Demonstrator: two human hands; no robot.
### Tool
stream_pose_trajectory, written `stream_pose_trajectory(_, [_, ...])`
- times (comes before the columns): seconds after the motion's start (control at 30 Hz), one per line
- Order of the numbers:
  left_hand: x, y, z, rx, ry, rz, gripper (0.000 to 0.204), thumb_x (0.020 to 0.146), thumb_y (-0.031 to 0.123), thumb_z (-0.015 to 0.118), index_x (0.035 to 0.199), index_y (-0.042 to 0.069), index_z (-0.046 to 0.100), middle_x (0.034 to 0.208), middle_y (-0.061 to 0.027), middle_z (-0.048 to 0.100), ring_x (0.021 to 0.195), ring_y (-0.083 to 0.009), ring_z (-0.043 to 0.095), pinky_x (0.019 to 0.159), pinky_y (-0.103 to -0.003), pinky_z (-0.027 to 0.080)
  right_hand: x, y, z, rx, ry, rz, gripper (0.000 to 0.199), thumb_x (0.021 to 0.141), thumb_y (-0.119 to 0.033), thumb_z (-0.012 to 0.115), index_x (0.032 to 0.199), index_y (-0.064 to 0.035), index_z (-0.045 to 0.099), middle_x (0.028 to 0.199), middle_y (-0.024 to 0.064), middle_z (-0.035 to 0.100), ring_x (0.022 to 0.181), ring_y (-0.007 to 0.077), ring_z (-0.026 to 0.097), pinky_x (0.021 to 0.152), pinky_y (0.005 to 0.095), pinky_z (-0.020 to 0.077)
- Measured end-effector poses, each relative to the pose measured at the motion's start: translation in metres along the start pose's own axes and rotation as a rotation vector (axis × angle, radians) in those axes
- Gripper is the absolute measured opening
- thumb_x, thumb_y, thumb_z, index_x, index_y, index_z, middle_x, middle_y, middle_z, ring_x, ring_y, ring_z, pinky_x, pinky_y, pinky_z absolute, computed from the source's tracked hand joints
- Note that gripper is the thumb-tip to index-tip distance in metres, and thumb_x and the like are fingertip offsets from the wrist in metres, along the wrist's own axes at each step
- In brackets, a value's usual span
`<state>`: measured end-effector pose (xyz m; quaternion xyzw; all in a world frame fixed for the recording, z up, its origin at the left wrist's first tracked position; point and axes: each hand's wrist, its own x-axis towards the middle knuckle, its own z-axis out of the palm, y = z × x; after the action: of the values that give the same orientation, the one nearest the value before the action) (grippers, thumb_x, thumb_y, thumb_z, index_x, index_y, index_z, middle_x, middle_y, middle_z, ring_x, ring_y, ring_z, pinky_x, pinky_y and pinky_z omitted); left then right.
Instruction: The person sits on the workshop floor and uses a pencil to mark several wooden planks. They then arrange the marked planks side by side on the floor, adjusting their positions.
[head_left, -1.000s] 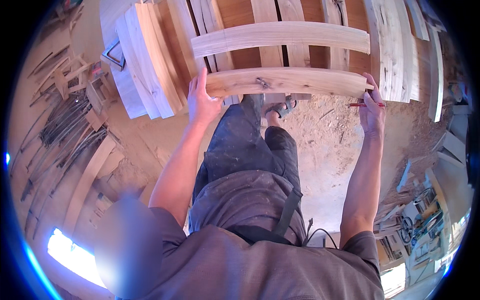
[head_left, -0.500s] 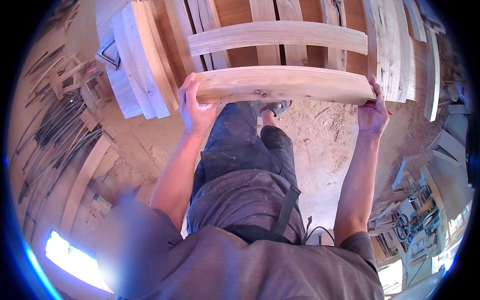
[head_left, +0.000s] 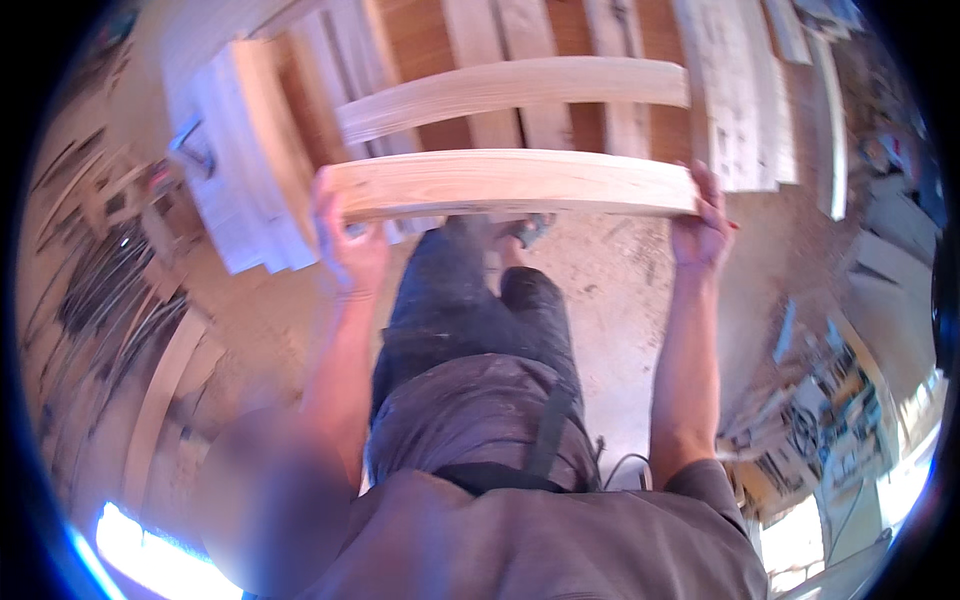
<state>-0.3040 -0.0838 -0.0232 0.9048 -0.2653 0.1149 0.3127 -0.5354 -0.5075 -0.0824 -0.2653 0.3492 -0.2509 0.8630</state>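
A pale wooden plank (head_left: 510,185) is held level across in front of me, clear of the floor. My left hand (head_left: 355,250) is closed around its left end, and my right hand (head_left: 702,235) grips the right end. A small red tip of something shows by the right hand's fingers; what it belongs to is hidden. Just beyond the held plank, a second plank (head_left: 520,82) lies crosswise over a spaced row of wooden boards (head_left: 480,30).
More boards (head_left: 262,130) are stacked at the left, with a metal frame-like piece (head_left: 192,148) on them. Thin dark rods (head_left: 115,270) and wood offcuts litter the left floor. At the lower right stands a cluttered pile with a handwheel (head_left: 803,425). Sawdust covers the floor (head_left: 630,270).
The plank has been turned in my hands: its broad knotted face showed before, and a smoother face shows now. Both hands and the plank sit further left in the picture, which has itself shifted.
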Motion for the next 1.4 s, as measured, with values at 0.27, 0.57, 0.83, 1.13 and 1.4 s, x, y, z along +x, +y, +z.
stream_pose_trajectory(0.27, [-0.008, 0.000, 0.006, -0.060, -0.070, -0.186, 0.070, 0.072, -0.001, 0.089, 0.132, 0.005, 0.053, 0.147, -0.0195, 0.058, 0.136, -0.0371, 0.056, 0.112, -0.043, 0.046, 0.006, -0.004, -0.004, -0.052, 0.030, 0.046, 0.053, 0.087, -0.008, 0.063, 0.139, 0.0016, 0.060, 0.149, 0.0203, 0.058, 0.146, 0.0380, 0.045, 0.126, 0.0536, 0.0294])
stream_pose_trajectory(0.57, [0.008, -0.013, 0.000, -0.062, -0.486, -0.534, 0.091, 0.063, 0.012, 0.099, 0.141, 0.004, 0.053, 0.132, -0.0152, 0.066, 0.123, -0.0280, 0.064, 0.105, -0.038, 0.051, 0.021, -0.023, 0.035, -0.432, 0.103, 0.194, 0.041, 0.106, -0.021, 0.046, 0.134, 0.0039, 0.063, 0.133, 0.0150, 0.066, 0.123, 0.0244, 0.060, 0.108, 0.0415, 0.0460])
stream_pose_trajectory(0.83, [0.029, -0.011, 0.001, -0.167, -0.626, -0.765, 0.107, 0.065, 0.012, 0.099, 0.154, 0.000, 0.041, 0.134, -0.0174, 0.066, 0.124, -0.0260, 0.063, 0.108, -0.038, 0.049, 0.036, -0.027, 0.056, -0.586, 0.209, 0.203, 0.040, 0.107, -0.017, 0.045, 0.136, 0.0040, 0.062, 0.127, 0.0118, 0.069, 0.112, 0.0209, 0.065, 0.094, 0.0371, 0.0511])
stream_pose_trajectory(1.13, [0.036, -0.010, 0.002, -0.375, -0.528, -0.964, 0.099, 0.079, 0.011, 0.088, 0.159, -0.005, 0.031, 0.140, -0.0245, 0.063, 0.124, -0.0294, 0.065, 0.108, -0.039, 0.049, 0.053, -0.020, 0.066, -0.671, 0.190, 0.174, 0.043, 0.105, -0.011, 0.049, 0.144, 0.0073, 0.054, 0.126, 0.0159, 0.067, 0.105, 0.0232, 0.068, 0.089, 0.0394, 0.0559])
stream_pose_trajectory(1.4, [0.042, 0.020, 0.008, 0.071, -0.356, -0.452, 0.086, 0.077, 0.014, 0.087, 0.151, -0.002, 0.045, 0.149, -0.0251, 0.048, 0.138, -0.0402, 0.045, 0.117, -0.049, 0.038, 0.049, 0.011, 0.072, -0.610, 0.418, 0.016, 0.047, 0.105, -0.006, 0.049, 0.150, 0.0069, 0.045, 0.127, 0.0190, 0.064, 0.102, 0.0276, 0.069, 0.083, 0.0424, 0.0624])
